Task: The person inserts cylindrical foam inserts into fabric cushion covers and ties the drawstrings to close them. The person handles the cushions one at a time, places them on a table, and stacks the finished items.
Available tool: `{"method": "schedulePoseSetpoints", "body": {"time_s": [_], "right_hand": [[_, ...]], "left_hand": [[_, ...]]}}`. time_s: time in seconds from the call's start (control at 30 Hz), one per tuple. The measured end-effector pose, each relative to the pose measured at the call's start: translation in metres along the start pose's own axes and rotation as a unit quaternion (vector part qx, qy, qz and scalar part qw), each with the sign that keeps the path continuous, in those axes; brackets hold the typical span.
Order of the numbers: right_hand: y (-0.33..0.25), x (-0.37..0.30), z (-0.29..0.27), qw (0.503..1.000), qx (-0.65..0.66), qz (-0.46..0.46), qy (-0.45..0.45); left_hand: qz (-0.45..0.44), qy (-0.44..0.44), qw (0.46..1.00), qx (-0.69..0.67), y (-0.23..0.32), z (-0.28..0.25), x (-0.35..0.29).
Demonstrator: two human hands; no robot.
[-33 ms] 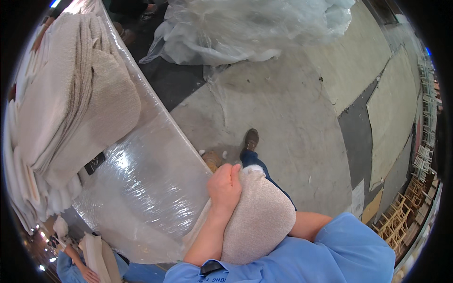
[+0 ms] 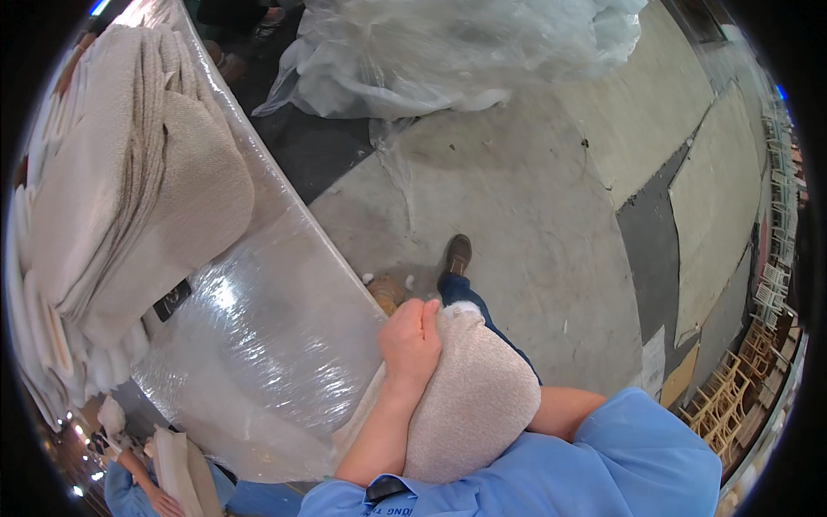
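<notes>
A beige textured fabric cushion cover (image 2: 474, 396) is held against my front, with a bit of white filling (image 2: 465, 308) showing at its top end. My left hand (image 2: 410, 340) is closed on the cover's upper left edge, thumb on top. My right forearm (image 2: 564, 408) passes behind or into the cover from the right. That hand is hidden by the fabric, so its fingers cannot be seen. To the left, a stack of similar beige covers (image 2: 207, 164) lies on a table wrapped in clear plastic film (image 2: 267, 345).
A small black object (image 2: 173, 300) lies beside the stack. Large clear plastic bags (image 2: 465, 60) with white contents rest on the floor ahead. A co-worker (image 2: 164, 482) handles beige fabric at lower left. Chair frames (image 2: 724, 405) line the far right. Flat sheets (image 2: 724, 207) cover part of the floor.
</notes>
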State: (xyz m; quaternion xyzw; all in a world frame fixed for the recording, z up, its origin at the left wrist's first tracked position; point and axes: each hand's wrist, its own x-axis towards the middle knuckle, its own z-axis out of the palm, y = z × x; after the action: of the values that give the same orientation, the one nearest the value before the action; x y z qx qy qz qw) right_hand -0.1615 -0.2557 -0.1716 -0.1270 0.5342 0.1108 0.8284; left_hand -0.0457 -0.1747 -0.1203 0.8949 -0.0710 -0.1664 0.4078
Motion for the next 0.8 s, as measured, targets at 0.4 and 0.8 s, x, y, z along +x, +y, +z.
{"method": "schedulePoseSetpoints", "body": {"time_s": [0.4,0.8], "right_hand": [[0.008,-0.002,-0.007,1.0,0.013,0.0,0.012],[-0.034,0.003,-0.023,0.833,-0.471,-0.284,-0.056]], "left_hand": [[0.006,-0.043,0.999,-0.004,0.008,0.014,0.018],[-0.047,-0.071,0.996,0.038,0.0,0.014,0.016]]}}
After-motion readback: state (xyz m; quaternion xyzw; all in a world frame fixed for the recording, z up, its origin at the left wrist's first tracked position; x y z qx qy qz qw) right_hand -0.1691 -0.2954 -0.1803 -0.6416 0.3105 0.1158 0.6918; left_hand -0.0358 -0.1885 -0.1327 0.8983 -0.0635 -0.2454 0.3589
